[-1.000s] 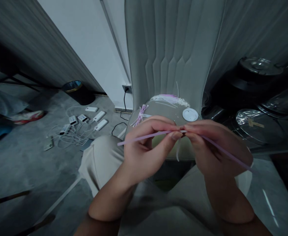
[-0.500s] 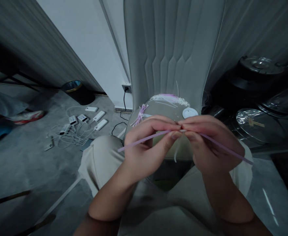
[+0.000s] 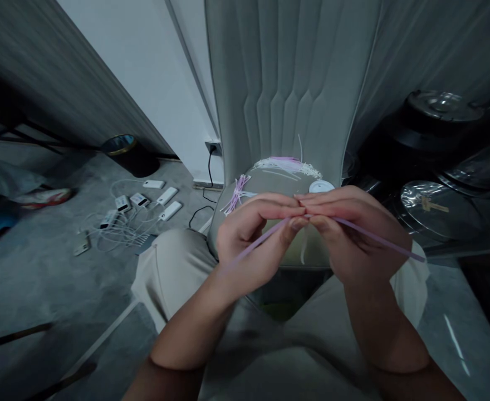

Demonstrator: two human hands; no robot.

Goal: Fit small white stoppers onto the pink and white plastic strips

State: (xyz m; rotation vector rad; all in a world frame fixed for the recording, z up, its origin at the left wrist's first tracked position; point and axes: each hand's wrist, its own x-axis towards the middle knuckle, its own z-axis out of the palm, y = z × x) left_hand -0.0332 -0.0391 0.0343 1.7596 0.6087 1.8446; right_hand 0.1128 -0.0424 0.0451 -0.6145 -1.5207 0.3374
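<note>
Status: mid-piece. Purple strip (image 3: 378, 238) is up in front of me, over the front of the chair seat (image 3: 265, 186), pinched near its middle by both hands. One length or two meeting under my fingertips: can't tell, the join area is covered. A pale strip (image 3: 304, 248) hangs just below; can't see if it's attached.

Done, by my read: the bundle (image 3: 237, 192) of purple and white strips at the seat's left edge looks gathered at its middle. Left: the heap (image 3: 287, 163) of loose strips at the back, plus whatever this piece needs. No count possible from here. White lid (image 3: 321, 186) sits right of the heap, partly behind my right hand.

Pose: left hand (image 3: 251, 242) and right hand (image 3: 362, 239) angle inward, fingertips meeting, each thumb pressed from below against the forefinger. Both closed on the strip. Left tail crosses my left hand toward the wrist; right tail sticks out past my right hand. Forearms rise from the lap, elbows out of view.
</note>
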